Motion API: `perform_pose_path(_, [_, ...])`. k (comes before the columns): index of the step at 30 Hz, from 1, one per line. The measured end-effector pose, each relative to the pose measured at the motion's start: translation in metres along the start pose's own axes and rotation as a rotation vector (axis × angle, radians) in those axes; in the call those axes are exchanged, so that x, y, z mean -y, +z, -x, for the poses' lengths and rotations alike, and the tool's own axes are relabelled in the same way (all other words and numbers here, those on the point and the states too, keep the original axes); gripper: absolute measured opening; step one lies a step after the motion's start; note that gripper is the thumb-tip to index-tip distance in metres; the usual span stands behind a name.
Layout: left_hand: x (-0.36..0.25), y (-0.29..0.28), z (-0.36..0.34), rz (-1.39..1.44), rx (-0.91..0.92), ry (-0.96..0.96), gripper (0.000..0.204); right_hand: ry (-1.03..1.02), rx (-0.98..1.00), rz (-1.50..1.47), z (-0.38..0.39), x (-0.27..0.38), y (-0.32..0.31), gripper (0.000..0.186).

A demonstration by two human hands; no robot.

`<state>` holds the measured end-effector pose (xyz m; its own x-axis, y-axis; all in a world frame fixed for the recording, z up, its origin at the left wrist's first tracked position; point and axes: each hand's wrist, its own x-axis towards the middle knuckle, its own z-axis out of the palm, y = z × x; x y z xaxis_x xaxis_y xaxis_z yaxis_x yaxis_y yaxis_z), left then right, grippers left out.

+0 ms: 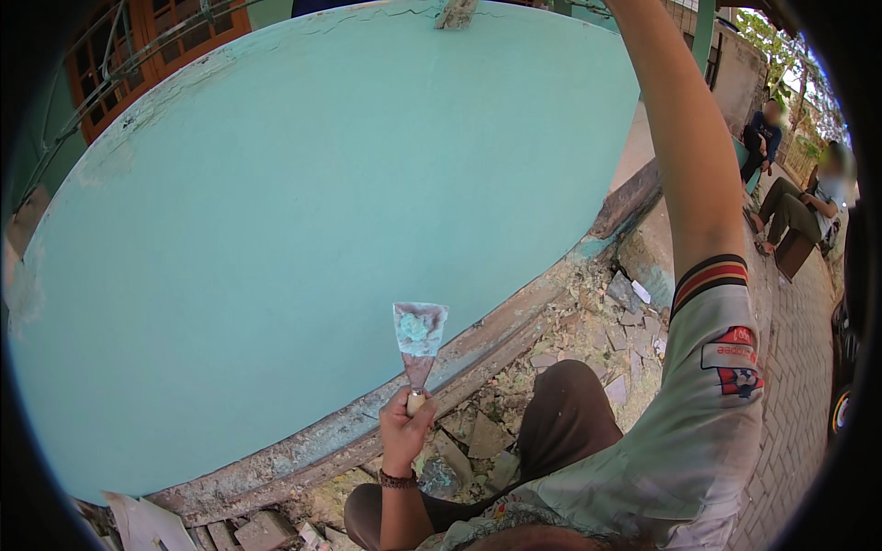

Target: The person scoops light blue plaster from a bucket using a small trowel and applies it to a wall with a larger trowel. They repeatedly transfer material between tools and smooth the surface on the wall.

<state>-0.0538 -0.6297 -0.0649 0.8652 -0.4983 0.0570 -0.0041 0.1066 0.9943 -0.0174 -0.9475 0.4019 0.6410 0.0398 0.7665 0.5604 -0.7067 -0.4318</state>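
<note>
My left hand [402,436], with a beaded bracelet at the wrist, is closed around the short pale handle of a putty knife [418,369]. Its wide blade points up and carries a lump of teal paste [419,329]. Behind the blade stands a low wall [303,239] with a smooth pale teal face. My right arm [684,138] reaches up along the right side, past the top edge of the picture, so the right hand is out of sight.
Broken tiles and rubble [482,436] lie along the rough ledge [285,464] at the wall's foot, beside my bent knee [570,404]. Two people [763,138] sit at the far right by a brick-paved lane [790,367]. Wood-framed doors [152,55] stand behind the wall.
</note>
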Motion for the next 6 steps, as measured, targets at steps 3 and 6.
perform_pose_path(3, [-0.0028, 0.0005, 0.0003, 0.02, 0.015, -0.018, 0.008, -0.021, -0.03, 0.023, -0.0018, 0.0007, 0.0064, 0.014])
perform_pose_path(6, [0.0006, -0.001, 0.0012, 0.011, 0.022, 0.008, 0.009, -0.058, -0.059, -0.015, -0.0008, 0.0071, 0.0081, 0.015])
